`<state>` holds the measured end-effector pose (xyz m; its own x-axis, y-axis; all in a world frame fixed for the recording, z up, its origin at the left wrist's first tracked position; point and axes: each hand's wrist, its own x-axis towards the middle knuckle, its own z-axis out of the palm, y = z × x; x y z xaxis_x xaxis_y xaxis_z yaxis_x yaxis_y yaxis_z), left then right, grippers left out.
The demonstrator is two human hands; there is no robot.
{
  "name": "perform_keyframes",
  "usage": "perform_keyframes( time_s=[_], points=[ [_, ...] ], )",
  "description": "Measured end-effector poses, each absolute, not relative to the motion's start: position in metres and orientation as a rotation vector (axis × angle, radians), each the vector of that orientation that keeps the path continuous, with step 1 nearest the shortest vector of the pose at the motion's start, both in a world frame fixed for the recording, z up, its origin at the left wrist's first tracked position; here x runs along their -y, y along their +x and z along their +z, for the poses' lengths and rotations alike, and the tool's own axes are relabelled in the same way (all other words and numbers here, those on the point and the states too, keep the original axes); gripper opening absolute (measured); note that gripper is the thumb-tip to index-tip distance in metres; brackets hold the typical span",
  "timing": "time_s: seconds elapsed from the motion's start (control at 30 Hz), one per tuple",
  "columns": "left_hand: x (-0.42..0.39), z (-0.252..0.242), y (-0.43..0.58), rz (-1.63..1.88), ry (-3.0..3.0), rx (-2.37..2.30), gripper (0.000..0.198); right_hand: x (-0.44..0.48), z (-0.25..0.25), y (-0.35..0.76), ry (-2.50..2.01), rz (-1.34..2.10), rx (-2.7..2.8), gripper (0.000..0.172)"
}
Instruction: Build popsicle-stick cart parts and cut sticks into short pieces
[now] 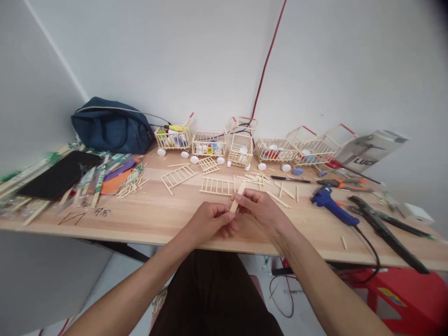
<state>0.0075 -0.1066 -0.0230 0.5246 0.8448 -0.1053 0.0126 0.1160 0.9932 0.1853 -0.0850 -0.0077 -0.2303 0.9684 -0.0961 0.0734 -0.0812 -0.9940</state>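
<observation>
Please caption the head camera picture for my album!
Left hand and right hand hold sticks near five little carts.

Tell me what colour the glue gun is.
The glue gun is blue, best seen in the head view.

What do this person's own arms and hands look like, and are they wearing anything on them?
The left hand and right hand are bare, with no gloves, rings or watch that I can see. The left forearm and right forearm show no sleeves. Below, the person wears dark trousers.
</observation>
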Motion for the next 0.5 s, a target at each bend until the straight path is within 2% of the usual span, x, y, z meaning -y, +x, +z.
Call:
perform_keyframes(
  time_s=[0.13, 0.4, 0.5],
  points=[
    [0.105, -0.017, 0.007, 0.727, 1.418, -0.922, 0.039, 0.084, -0.006, 0.188, -1.203, 1.395, 1.346, 0.039],
    [0.095, 0.008, -0.058, 1.23, 1.662, -1.56, 0.009, 0.074, -0.007, 0.214, -1.251, 1.292, 1.309, 0.036],
    [0.091, 0.014, -0.095, 1.291, 1.873, -1.868, 0.016, 0.074, -0.008, 0.214, -1.271, 1.245, 1.345, 0.034]
  ],
)
